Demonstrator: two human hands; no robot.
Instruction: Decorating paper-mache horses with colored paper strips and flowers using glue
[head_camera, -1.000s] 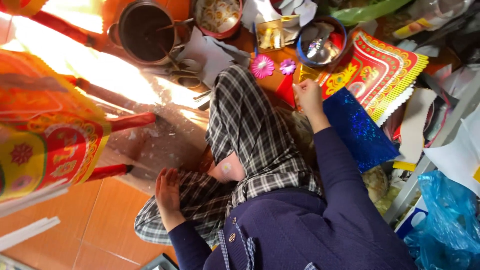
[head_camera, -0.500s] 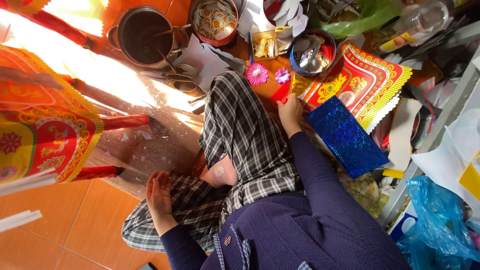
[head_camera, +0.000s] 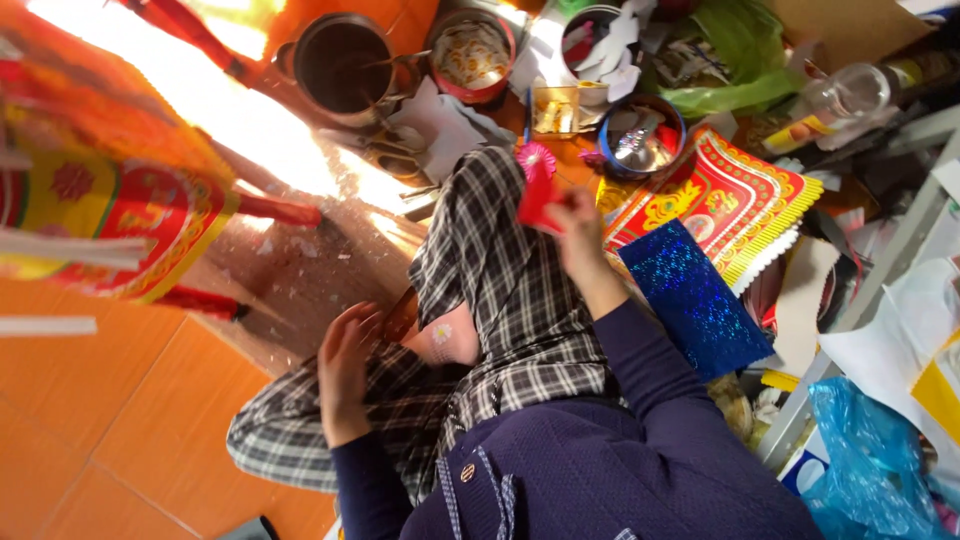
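On the orange tiled floor (head_camera: 110, 420), left of the plaid trousers (head_camera: 500, 290), the left hand (head_camera: 345, 365) rests by the knee as before, fingers loosely spread, holding nothing. At centre the right hand (head_camera: 580, 225) has lifted since a second ago; its fingers now pinch one red paper piece (head_camera: 538, 198), so picking up looks done. One pink paper flower (head_camera: 536, 158) lies just above. Right: one blue glitter sheet (head_camera: 690, 300), one red-and-gold printed sheet (head_camera: 740, 195)

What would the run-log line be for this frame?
right hand: holds red paper piece above plaid knee | left hand: empty, resting on plaid trouser leg | beside: blue glitter sheet
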